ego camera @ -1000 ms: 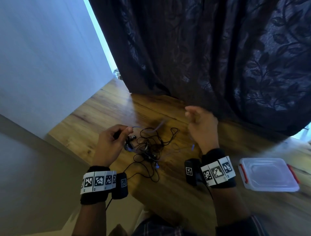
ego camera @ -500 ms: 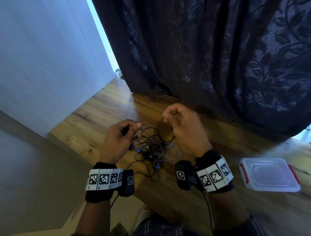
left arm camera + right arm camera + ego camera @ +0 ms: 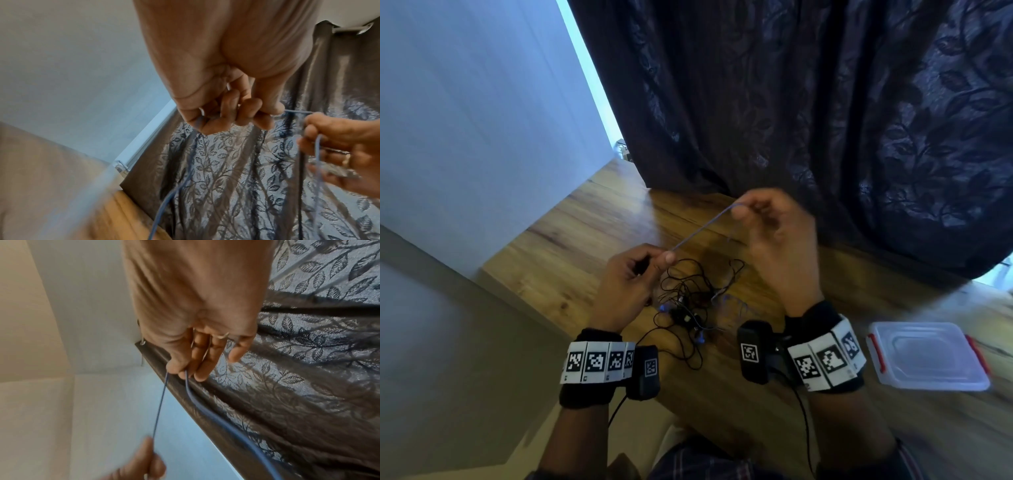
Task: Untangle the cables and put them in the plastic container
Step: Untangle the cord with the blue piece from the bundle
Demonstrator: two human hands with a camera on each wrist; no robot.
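Wood-grain tabletop (image 3: 592, 240) lay under my hands, light brown with a sheen, its far edge covered by one dark curtain (image 3: 825, 120) patterned with leaves; one pale wall (image 3: 465, 102) stood to the left, with a strip of daylight between wall and curtain. Items counted: one plastic container (image 3: 928, 356), clear, lid on, with two red clips, one on each short side, resting on the table to the right of my right wrist and well apart from the wires; one tangle of thin black cables (image 3: 688, 301) on the table between my two wrists, with small blue earbud tips among them, the exact number of separate black wires not countable from these views; one blue cable (image 3: 698, 229) lifted clear of the heap. Two wristbands with black-and-white markers, one per wrist. My left hand (image 3: 626, 291) was held low over the left side of the tangle, fingers curled, thumb and forefinger pinching the blue cable at its lower end. My right hand (image 3: 777, 240) was raised higher and farther back, near the curtain, thumb and fingertips closed on the same blue cable, the little finger held loose. The stretch between the two pinches ran taut and slanted upward to the right. From each hand the rest of the blue cable hung down toward the heap.
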